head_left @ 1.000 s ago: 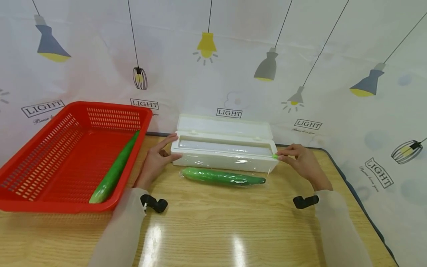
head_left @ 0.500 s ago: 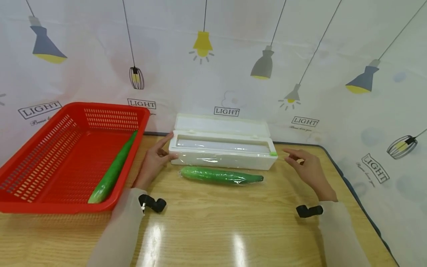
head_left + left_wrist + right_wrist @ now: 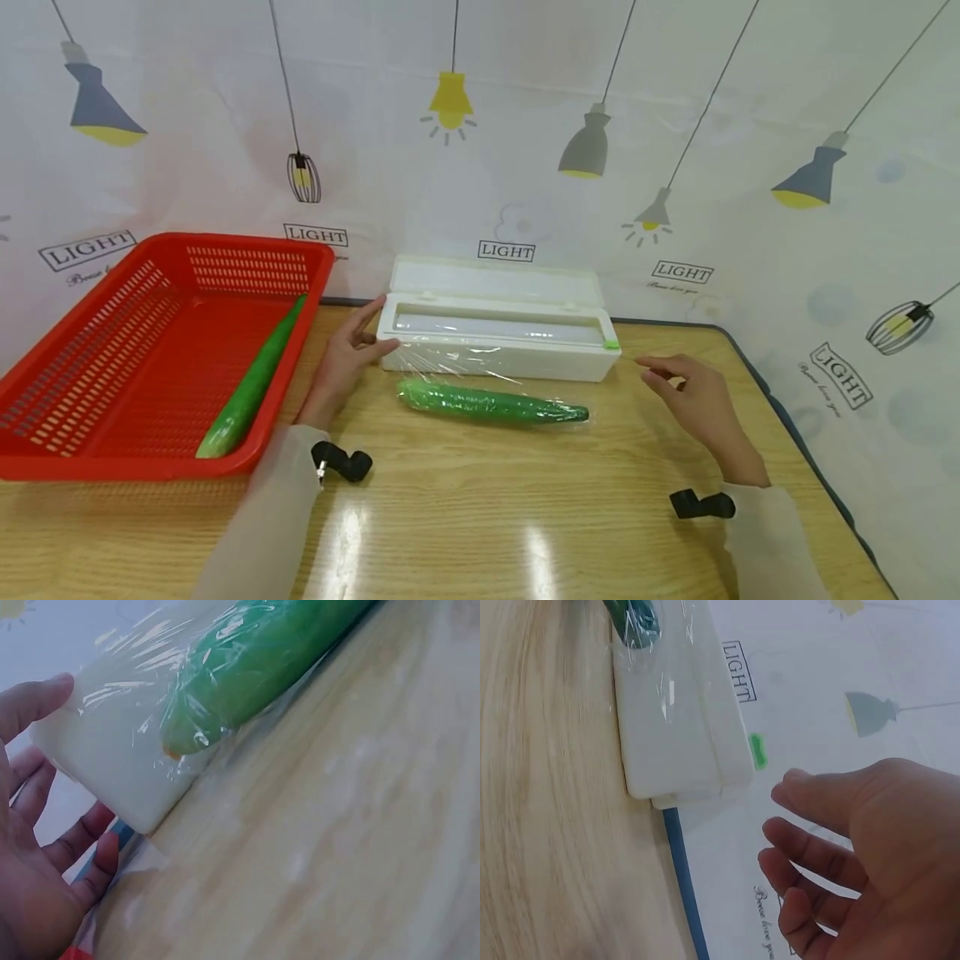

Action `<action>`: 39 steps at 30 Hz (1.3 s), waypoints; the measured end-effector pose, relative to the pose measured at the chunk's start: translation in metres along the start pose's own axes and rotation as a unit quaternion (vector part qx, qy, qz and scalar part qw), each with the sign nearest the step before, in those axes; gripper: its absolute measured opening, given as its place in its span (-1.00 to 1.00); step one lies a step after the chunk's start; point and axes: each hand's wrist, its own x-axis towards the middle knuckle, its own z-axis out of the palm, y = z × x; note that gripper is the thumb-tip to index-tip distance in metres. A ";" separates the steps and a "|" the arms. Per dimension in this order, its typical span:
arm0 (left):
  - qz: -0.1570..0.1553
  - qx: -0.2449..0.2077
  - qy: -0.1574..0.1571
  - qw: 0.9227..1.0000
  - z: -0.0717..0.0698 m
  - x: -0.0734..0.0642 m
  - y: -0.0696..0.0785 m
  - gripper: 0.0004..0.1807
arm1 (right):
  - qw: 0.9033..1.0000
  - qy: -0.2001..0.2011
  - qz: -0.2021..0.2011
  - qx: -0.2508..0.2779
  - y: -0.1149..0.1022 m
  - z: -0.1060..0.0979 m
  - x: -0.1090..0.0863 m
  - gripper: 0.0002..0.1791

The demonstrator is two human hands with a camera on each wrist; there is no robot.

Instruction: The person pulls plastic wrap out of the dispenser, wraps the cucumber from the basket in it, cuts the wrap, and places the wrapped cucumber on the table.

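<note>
A white cling film dispenser (image 3: pixel 502 361) lies along the back of the table, its lid (image 3: pixel 495 279) raised and a film roll (image 3: pixel 498 326) inside. My left hand (image 3: pixel 343 364) grips its left end, thumb (image 3: pixel 45 697) on the front edge and fingers round the end. In front lies a cucumber (image 3: pixel 487 403) wrapped in clear film; a creased sheet of cling film (image 3: pixel 124 694) runs between it and the dispenser. My right hand (image 3: pixel 693 400) hovers right of the dispenser, fingers loosely bent, holding nothing. A green slider (image 3: pixel 612 344) sits at the dispenser's right end.
To the left stands a red plastic basket (image 3: pixel 318 292) with an unwrapped-looking cucumber (image 3: pixel 255 379) leaning along its right side. Behind the wooden table (image 3: pixel 480 508) hangs a wall sheet (image 3: pixel 360 100) printed with lamps. Dark edging lines the table's back and right.
My right hand has let go of the green slider and drawn back to the right and towards me. The wrapped cucumber has shifted slightly towards me. My left hand stays on the dispenser.
</note>
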 end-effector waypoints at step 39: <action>-0.111 0.084 -0.006 0.990 0.022 -0.066 0.013 -0.21 | 0.955 -0.158 0.206 0.146 -0.074 0.048 -0.046 -0.08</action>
